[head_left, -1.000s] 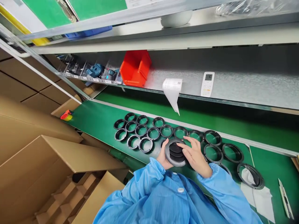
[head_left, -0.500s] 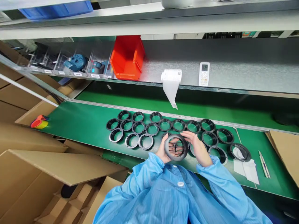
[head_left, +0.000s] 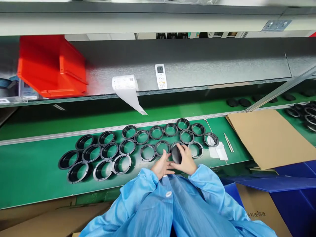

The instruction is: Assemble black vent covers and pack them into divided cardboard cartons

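My right hand (head_left: 186,160) grips a black ring (head_left: 176,154) by its edge, tilted steeply, so its opening hardly shows. Beside it, my left hand (head_left: 161,164) holds nothing, its fingers apart with the tips close to the ring's lower left side. Whether they touch it I cannot tell. Around both hands, several more black rings (head_left: 121,164) lie on the green table (head_left: 32,174) in uneven rows. One ring (head_left: 211,140) at the right rests partly on white paper (head_left: 219,152).
White tweezers (head_left: 228,142) lie right of the paper, near a cardboard sheet (head_left: 271,138). On the shelf above stand a red bin (head_left: 51,65), a paper roll (head_left: 124,83) with a hanging strip, and a white remote control (head_left: 161,76). Blue boxes (head_left: 293,204) stand lower right.
My view has swung right. The ring, earlier facing me with my left hand on it and my right hand open beside it, is now turned nearly edge-on in my right hand; my left has let go.
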Action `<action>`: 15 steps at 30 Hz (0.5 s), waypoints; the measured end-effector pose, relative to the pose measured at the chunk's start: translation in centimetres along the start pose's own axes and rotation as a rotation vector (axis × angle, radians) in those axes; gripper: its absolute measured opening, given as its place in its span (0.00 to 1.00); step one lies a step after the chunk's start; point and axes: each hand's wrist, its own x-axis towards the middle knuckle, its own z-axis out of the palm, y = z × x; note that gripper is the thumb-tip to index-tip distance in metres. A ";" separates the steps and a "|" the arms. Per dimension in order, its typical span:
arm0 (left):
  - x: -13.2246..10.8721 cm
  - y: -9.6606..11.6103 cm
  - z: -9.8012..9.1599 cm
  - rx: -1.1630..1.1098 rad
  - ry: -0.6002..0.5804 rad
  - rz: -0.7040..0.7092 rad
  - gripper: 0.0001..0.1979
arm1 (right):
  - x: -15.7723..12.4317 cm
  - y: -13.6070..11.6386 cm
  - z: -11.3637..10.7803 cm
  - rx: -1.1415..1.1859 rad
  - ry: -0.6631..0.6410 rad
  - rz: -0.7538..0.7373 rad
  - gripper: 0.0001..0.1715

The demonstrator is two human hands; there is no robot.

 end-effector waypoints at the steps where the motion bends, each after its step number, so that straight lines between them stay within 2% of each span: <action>1: 0.3 0.1 0.0 0.061 0.029 0.016 0.38 | 0.3 1.7 -0.6 -0.061 0.117 0.088 0.65; 3: 0.7 0.0 -0.5 0.124 0.074 0.042 0.36 | 0.8 5.2 -1.7 -0.139 0.272 0.228 0.63; 5: 1.1 -0.3 -1.3 0.116 0.095 0.027 0.34 | 1.2 8.3 -2.4 -0.116 0.299 0.286 0.63; 7: 1.3 -0.9 -2.3 0.077 0.142 0.003 0.31 | 1.6 10.7 -2.5 -0.049 0.257 0.300 0.64; 10: 1.5 -1.6 -3.6 0.031 0.229 0.009 0.26 | 1.6 12.9 -1.8 -0.022 0.189 0.310 0.66; 12: 1.5 -1.9 -4.1 0.017 0.271 0.017 0.23 | 1.2 13.8 -1.1 -0.086 0.157 0.312 0.67; 15: 1.4 -2.0 -4.6 0.010 0.326 0.016 0.21 | 0.1 14.2 -0.6 -0.325 0.064 0.275 0.67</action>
